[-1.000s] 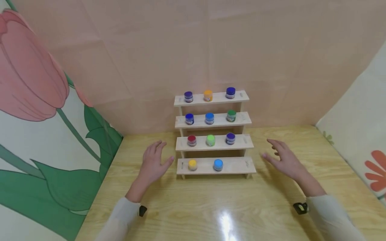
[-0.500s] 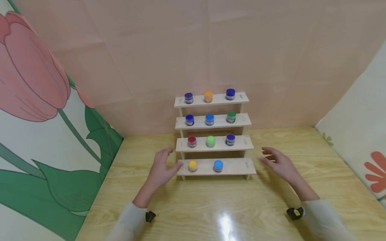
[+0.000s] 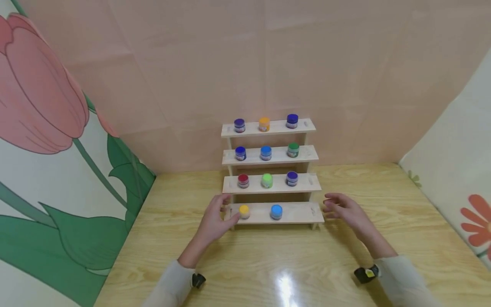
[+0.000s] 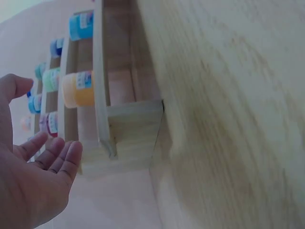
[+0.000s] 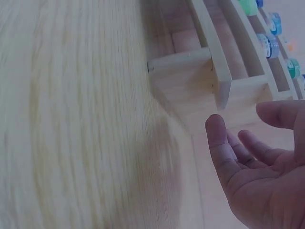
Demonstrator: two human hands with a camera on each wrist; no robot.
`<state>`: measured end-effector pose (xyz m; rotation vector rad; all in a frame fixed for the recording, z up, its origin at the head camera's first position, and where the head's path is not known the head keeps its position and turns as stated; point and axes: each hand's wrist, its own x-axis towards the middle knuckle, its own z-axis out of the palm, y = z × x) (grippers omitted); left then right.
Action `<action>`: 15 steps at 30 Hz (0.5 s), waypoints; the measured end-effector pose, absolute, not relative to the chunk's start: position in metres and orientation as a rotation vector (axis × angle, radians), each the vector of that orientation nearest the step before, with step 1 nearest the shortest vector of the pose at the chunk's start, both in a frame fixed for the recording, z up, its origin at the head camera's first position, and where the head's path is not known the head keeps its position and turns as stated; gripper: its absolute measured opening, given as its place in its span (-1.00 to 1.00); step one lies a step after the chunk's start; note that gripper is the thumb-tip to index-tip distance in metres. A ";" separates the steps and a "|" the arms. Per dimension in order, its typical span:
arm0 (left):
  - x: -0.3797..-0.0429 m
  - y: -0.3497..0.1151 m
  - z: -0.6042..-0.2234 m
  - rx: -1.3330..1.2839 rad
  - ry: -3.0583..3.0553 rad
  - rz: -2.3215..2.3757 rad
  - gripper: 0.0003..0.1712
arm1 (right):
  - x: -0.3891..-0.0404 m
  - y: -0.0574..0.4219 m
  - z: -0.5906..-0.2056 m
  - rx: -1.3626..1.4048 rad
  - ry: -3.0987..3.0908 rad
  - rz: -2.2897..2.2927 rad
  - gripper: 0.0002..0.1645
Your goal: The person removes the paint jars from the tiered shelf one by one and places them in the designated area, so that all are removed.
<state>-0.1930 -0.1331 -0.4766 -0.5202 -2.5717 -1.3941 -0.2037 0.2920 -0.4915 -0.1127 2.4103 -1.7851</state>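
Note:
A four-tier wooden rack (image 3: 295,212) stands on the table against the back wall. Small paint jars sit along its tiers. At the left end of the lowest tier, my left hand (image 3: 215,218) is beside a yellow jar (image 3: 244,212), fingers relaxed and thumb apart, holding nothing. In the left wrist view that yellow jar (image 4: 80,89) shows past the fingertips. My right hand (image 3: 348,214) hovers at the rack's right end with loosely bent fingers and nothing in them. A light blue jar (image 3: 276,212) shares the lowest tier.
Higher tiers carry a red jar (image 3: 243,181), a light green jar (image 3: 267,181), a dark green jar (image 3: 293,150), an orange jar (image 3: 264,124) and several blue or purple ones. The wood-grain table (image 3: 245,256) extends in front, between printed side walls.
Both hands have moved inward toward the two ends of the rack, the left to the right and the right to the left. The jars and rack keep their places.

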 end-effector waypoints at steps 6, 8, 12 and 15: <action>-0.193 -0.127 -0.482 -0.518 -2.543 -1.465 -0.33 | -0.204 0.285 -0.492 -0.063 2.318 -1.844 -0.37; -0.193 -0.125 -0.483 -0.526 -2.529 -1.493 -0.33 | -0.204 0.284 -0.492 -0.058 2.309 -1.845 -0.37; -0.193 -0.122 -0.486 -0.543 -2.507 -1.533 -0.34 | -0.204 0.282 -0.492 -0.045 2.313 -1.827 -0.35; -0.193 -0.121 -0.488 -0.523 -2.526 -1.533 -0.35 | -0.205 0.280 -0.492 -0.027 2.306 -1.816 -0.35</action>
